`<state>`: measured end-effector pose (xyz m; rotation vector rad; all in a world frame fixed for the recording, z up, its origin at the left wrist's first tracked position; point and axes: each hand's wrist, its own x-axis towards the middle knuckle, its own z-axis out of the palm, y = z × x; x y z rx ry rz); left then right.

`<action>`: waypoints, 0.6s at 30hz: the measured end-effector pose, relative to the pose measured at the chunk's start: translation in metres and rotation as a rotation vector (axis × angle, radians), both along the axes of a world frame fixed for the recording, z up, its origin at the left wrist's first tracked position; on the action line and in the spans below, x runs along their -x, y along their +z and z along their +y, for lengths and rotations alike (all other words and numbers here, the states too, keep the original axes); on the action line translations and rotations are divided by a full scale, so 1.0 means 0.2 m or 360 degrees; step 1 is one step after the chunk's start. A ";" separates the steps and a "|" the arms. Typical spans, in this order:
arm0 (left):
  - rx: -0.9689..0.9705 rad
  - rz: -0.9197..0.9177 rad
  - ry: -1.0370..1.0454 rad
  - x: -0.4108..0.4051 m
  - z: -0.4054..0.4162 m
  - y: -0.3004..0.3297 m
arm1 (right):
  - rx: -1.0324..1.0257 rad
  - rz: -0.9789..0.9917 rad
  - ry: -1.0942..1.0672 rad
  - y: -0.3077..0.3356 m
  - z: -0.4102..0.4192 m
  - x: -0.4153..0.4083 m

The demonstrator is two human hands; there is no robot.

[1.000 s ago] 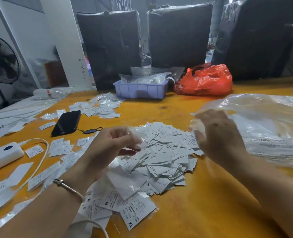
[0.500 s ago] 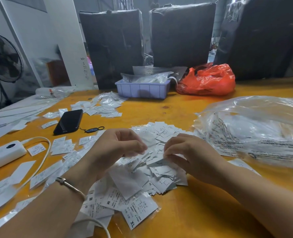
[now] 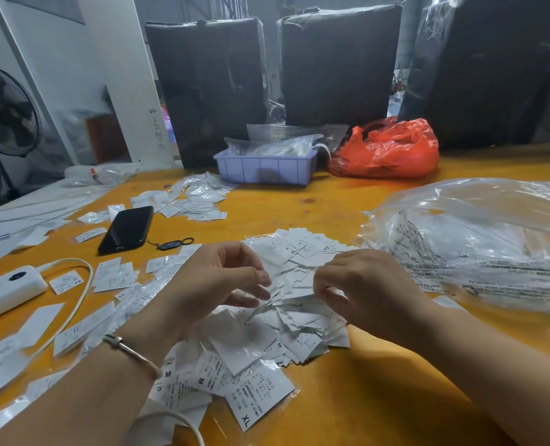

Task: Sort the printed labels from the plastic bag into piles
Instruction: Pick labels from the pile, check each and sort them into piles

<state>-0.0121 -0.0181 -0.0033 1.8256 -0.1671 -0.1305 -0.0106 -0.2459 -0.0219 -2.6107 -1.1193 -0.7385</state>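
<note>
My left hand [image 3: 215,278] and right hand [image 3: 367,291] pinch labels atop loose heap [image 3: 302,304] mid-table [image 3: 379,397]. Plastic bag [image 3: 479,246] lies right. Few small piles [image 3: 190,201] made; most unsorted.

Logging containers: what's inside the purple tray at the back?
The purple tray holds crumpled clear plastic bags piled above its rim. Anything under them is hidden by the tray wall.

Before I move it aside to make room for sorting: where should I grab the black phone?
Pinch the black phone across its two long edges near the middle, coming from above. It lies flat, screen up, on the orange table, so nothing is graspable underneath. Mind the key tag beside its near end; it may be attached.
</note>
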 end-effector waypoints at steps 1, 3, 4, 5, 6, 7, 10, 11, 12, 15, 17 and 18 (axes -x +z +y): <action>-0.0007 -0.0007 0.0005 0.00 0.00 0.00 | -0.0017 0.0003 0.0002 0.00 0.00 0.00; -0.0020 -0.0026 0.0013 0.00 0.00 0.00 | -0.0127 0.0072 0.0037 0.00 0.01 0.01; -0.0028 -0.0038 0.0013 0.00 0.00 0.00 | -0.0215 0.0149 0.0044 0.01 0.02 0.01; -0.0038 -0.0048 0.0013 0.00 0.00 0.00 | -0.0304 0.0244 0.0039 0.01 0.02 0.02; -0.0047 -0.0061 0.0011 0.00 0.00 -0.01 | -0.0389 0.0350 0.0037 0.01 0.03 0.02; -0.0056 -0.0076 0.0009 0.00 0.00 -0.01 | -0.0481 0.0462 0.0053 0.00 0.03 0.02; -0.0086 -0.0124 0.0004 0.00 0.00 -0.02 | -0.0851 0.0805 0.0067 0.01 0.02 0.00; -0.0097 -0.0132 0.0005 0.00 0.00 -0.02 | -0.0974 0.0909 0.0034 0.02 0.01 0.00; -0.0105 -0.0137 0.0008 0.00 0.00 -0.02 | -0.1109 0.1020 0.0007 0.02 -0.01 -0.01; -0.0138 -0.0145 0.0028 -0.01 0.01 -0.02 | -0.1549 0.1306 -0.0014 0.03 -0.05 -0.02; -0.0151 -0.0154 0.0013 0.00 0.00 -0.02 | -0.1703 0.1386 -0.0009 0.04 -0.06 -0.02; -0.0148 -0.0159 -0.0007 0.00 0.00 -0.02 | -0.1743 0.1413 0.0007 0.05 -0.07 -0.02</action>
